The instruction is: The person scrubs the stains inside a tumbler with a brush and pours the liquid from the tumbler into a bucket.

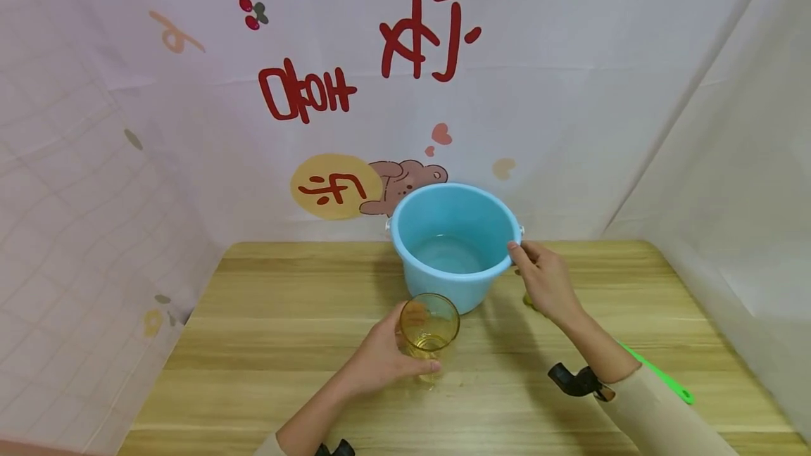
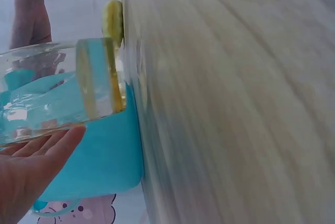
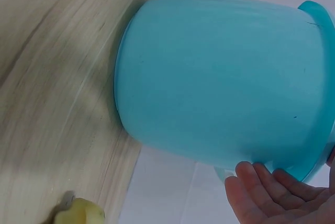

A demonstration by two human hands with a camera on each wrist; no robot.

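Note:
My left hand (image 1: 379, 359) grips a clear amber drinking glass (image 1: 443, 322), thumb on the near side and fingers round the far left. The glass stands upright, mouth up, close in front of a light blue bucket (image 1: 446, 292). Seen in the left wrist view, the thick base of the glass (image 2: 97, 80) is just above the tabletop. Shallow water (image 1: 448, 253) lies in the bottom of the bucket. At the bucket's right side my right hand (image 1: 546, 281) pinches the rim, thumb on top and fingers (image 3: 261, 187) underneath against the outer wall.
Behind my right forearm lies a sponge brush, its yellow head (image 2: 112, 22) near the bucket and its green handle (image 1: 665, 377) toward the right edge. The wooden table (image 1: 285, 329) ends at a printed white cloth (image 1: 557, 111) behind the bucket. Small wet spots mark the wood by the glass.

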